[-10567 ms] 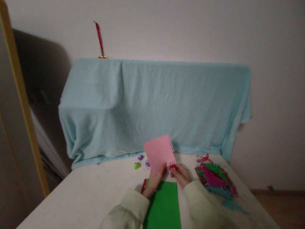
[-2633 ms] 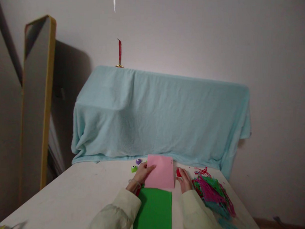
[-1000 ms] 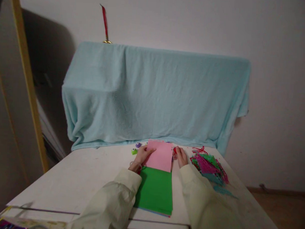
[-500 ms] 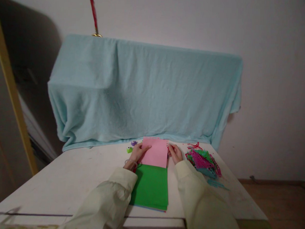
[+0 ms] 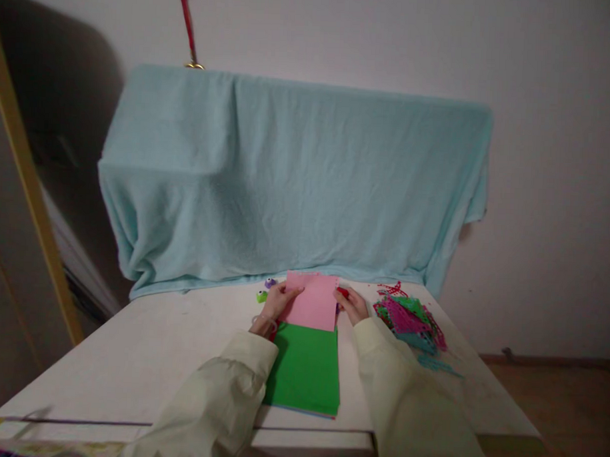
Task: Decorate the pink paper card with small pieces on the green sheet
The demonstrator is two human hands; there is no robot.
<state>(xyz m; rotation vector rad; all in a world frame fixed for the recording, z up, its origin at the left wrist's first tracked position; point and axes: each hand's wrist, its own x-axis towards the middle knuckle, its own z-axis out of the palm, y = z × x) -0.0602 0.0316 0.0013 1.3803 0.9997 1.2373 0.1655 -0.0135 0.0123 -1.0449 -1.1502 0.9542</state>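
A square sheet of pink paper [image 5: 312, 303] is raised at its left edge by my left hand [image 5: 275, 303], thumb on top and fingers beneath. Little holes run along its top and right edges. My right hand [image 5: 354, 308] is closed around a small red hole punch [image 5: 341, 292] at the sheet's upper right edge. Fingers hide most of the punch. Below the pink sheet lies a stack of coloured paper with a green sheet [image 5: 307, 368] uppermost. Just beyond my left hand sit a small purple piece [image 5: 270, 282] and a green piece [image 5: 261, 296], both with eye-like white spots.
At right on the white table [image 5: 130, 356] lies a pile of perforated paper [image 5: 406, 317] in pink, green, red and teal. Teal strips [image 5: 436, 364] and red scraps [image 5: 393, 289] lie beside it. A light blue cloth [image 5: 306, 182] drapes along the back.
The red punch shows more clearly in my right hand, at the pink sheet's right edge. My left hand keeps its hold. The whole view has shifted slightly.
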